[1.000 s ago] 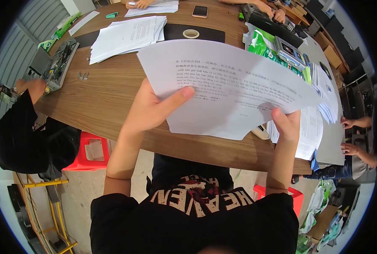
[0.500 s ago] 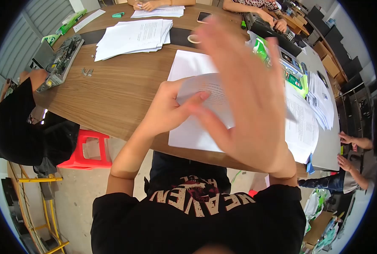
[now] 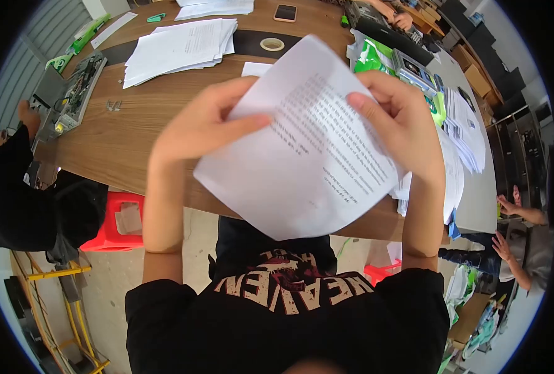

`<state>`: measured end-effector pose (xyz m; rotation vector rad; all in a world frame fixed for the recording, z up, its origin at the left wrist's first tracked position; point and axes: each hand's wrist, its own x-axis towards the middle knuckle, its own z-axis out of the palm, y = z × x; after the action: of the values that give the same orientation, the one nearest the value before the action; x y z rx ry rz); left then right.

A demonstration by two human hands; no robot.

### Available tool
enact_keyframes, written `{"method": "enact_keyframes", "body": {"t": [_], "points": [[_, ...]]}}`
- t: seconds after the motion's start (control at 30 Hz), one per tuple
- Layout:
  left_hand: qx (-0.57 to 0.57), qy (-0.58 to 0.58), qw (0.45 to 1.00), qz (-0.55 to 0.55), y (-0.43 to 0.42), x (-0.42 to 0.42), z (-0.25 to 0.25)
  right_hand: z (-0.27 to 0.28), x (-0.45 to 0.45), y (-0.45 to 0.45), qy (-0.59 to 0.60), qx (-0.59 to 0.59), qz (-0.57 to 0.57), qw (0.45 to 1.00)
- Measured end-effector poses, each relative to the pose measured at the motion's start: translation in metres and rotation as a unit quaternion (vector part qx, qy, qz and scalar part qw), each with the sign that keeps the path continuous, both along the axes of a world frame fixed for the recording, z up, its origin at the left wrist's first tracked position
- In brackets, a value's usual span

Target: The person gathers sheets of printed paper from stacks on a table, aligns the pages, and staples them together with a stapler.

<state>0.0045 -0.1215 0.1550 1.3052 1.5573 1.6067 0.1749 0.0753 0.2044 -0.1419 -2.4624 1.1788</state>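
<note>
A printed sheet of paper (image 3: 302,181) hangs tilted in the air over the table's front edge, its text facing me. My left hand (image 3: 208,118) grips its left edge, thumb on the front and fingers behind. On the upper right edge my right hand (image 3: 401,118) has a similar grip, thumb over the print. Whether it is one sheet or several together, I cannot tell. Behind it, a corner of white paper (image 3: 255,68) shows on the table; the rest is hidden.
A paper stack (image 3: 177,50), tape roll (image 3: 272,44) and phone (image 3: 285,12) lie on the wooden table (image 3: 158,118). An opened electronic unit (image 3: 80,93) is at left beside a person's hand. Packets (image 3: 373,56) and papers (image 3: 464,131) crowd the right. A red stool (image 3: 108,234) stands lower left.
The paper has come up off the table and spread out flat toward me. My right hand, raised and open before, now holds its right side. My left hand has shifted left.
</note>
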Motion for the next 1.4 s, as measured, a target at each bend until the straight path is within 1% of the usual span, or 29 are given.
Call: {"method": "enact_keyframes", "body": {"t": [0.03,0.07,0.1,0.13,0.17,0.2,0.23,0.27,0.3,0.37,0.43,0.5,0.57,0.6,0.63,0.67,0.7,0.77,0.8,0.87,0.93,1.0,1.03,1.07,1.1,1.17,1.2,1.27,1.4], "points": [[-0.035,0.017,0.999,-0.023,-0.005,-0.012,-0.002,-0.008,0.001,0.007,0.002,-0.138,0.018,0.990],[-0.069,0.035,0.996,-0.046,-0.008,-0.024,-0.004,-0.020,0.002,0.008,0.000,-0.141,0.012,0.990],[-0.072,0.031,0.996,-0.052,-0.010,-0.036,-0.006,-0.034,0.003,0.008,-0.004,-0.202,-0.021,0.979],[-0.142,0.057,0.985,-0.081,-0.011,-0.047,-0.009,-0.050,0.004,0.008,-0.009,-0.262,-0.054,0.964],[-0.211,0.083,0.968,-0.109,-0.008,-0.055,-0.012,-0.076,0.007,0.010,-0.019,-0.263,-0.051,0.963],[-0.215,0.077,0.967,-0.115,-0.003,-0.060,-0.015,-0.093,0.011,0.008,-0.030,-0.265,-0.047,0.963],[-0.240,0.144,0.951,-0.131,0.002,-0.064,-0.019,-0.100,0.019,0.002,-0.068,-0.228,-0.050,0.970],[-0.264,0.211,0.930,-0.146,0.005,-0.065,-0.024,-0.121,0.023,-0.005,-0.038,-0.259,-0.033,0.965],[-0.270,0.206,0.928,-0.152,0.008,-0.062,-0.031,-0.132,0.029,-0.010,-0.048,-0.255,-0.042,0.965],[-0.260,0.304,0.903,-0.159,0.017,-0.055,-0.047,-0.152,0.041,-0.015,-0.059,-0.258,-0.057,0.963],[-0.247,0.319,0.904,-0.141,0.025,-0.044,-0.061,-0.171,0.052,-0.015,-0.079,-0.195,-0.094,0.973],[-0.232,0.333,0.906,-0.122,0.029,-0.030,-0.061,-0.177,0.054,-0.014,-0.068,-0.201,-0.120,0.970],[-0.221,0.454,0.863,-0.014,0.028,-0.021,-0.042,-0.177,0.050,-0.011,-0.060,-0.205,-0.146,0.966],[-0.167,0.492,0.855,0.019,0.024,-0.016,-0.033,-0.170,0.042,-0.007,0.053,-0.099,-0.114,0.987],[-0.112,0.526,0.841,0.054,0.018,-0.010,-0.020,-0.162,0.041,-0.005,0.108,-0.045,-0.096,0.988],[-0.127,0.540,0.828,0.078,0.011,0.004,0.001,-0.153,0.040,-0.003,0.163,0.010,-0.081,0.983],[-0.142,0.555,0.813,0.103,0.003,0.019,0.022,-0.142,0.044,-0.003,0.139,-0.023,-0.084,0.986],[-0.095,0.648,0.742,0.141,-0.016,0.038,0.043,-0.124,0.052,-0.006,0.107,-0.113,-0.083,0.984],[-0.098,0.649,0.741,0.140,-0.025,0.053,0.044,-0.115,0.056,-0.008,0.093,-0.158,-0.085,0.979],[-0.059,0.692,0.705,0.147,-0.039,0.075,0.040,-0.116,0.058,-0.008,0.187,-0.144,-0.003,0.972],[-0.031,0.719,0.688,0.093,-0.049,0.079,0.018,-0.124,0.067,-0.012,0.173,-0.193,-0.001,0.966],[-0.094,0.656,0.747,0.046,-0.055,0.085,-0.022,-0.150,0.079,-0.008,0.064,-0.313,0.003,0.947],[-0.126,0.610,0.782,0.024,-0.056,0.086,-0.049,-0.167,0.081,-0.011,0.038,-0.335,-0.008,0.942],[-0.159,0.561,0.812,0.003,-0.057,0.087,-0.071,-0.165,0.083,-0.013,-0.019,-0.272,-0.025,0.962],[-0.159,0.560,0.813,0.002,-0.056,0.085,-0.082,-0.163,0.082,-0.018,-0.147,-0.235,-0.079,0.958],[-0.193,0.388,0.900,-0.052,-0.051,0.078,-0.096,-0.167,0.081,-0.025,-0.276,-0.193,-0.134,0.932],[-0.192,0.385,0.901,-0.055,-0.044,0.073,-0.097,-0.174,0.082,-0.028,-0.172,-0.167,-0.125,0.963],[-0.105,0.327,0.939,0.018,-0.020,0.060,-0.093,-0.176,0.084,-0.030,-0.068,-0.136,-0.111,0.982],[0.093,0.372,0.913,0.137,0.076,0.029,-0.081,-0.175,0.085,-0.033,-0.040,-0.059,-0.143,0.987]]}}
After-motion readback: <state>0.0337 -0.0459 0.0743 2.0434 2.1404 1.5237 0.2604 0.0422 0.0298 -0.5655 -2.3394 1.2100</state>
